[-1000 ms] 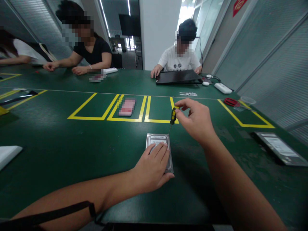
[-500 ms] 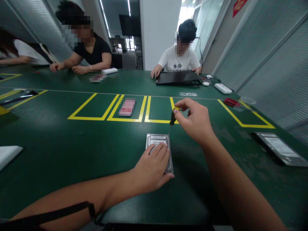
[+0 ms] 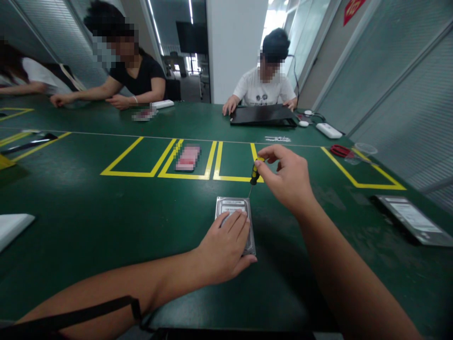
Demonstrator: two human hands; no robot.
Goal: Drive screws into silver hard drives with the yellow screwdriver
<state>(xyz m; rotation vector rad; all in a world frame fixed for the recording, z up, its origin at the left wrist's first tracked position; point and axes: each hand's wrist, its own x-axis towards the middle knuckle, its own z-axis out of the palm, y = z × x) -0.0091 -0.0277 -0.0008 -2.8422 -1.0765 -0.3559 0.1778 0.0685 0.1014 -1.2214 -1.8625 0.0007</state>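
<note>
A silver hard drive (image 3: 233, 207) lies flat on the green table (image 3: 106, 212) in front of me. My left hand (image 3: 222, 245) rests on it, fingers stretched flat over its top and thumb at its near right corner. My right hand (image 3: 288, 177) pinches the top of a small screwdriver (image 3: 254, 174) with a black and yellow handle. The screwdriver stands nearly upright, its thin tip at the drive's far right corner.
Yellow tape boxes (image 3: 155, 158) mark the table beyond the drive, one holding a pink blurred item (image 3: 187, 158). A flat grey device (image 3: 410, 218) lies right, a white object (image 3: 12, 226) left. Three people sit across; one has a black laptop (image 3: 264, 114).
My right hand's fingers shift slightly around the screwdriver handle. A person at far left has moved a hand further left along the table. My left hand and the drive stay put.
</note>
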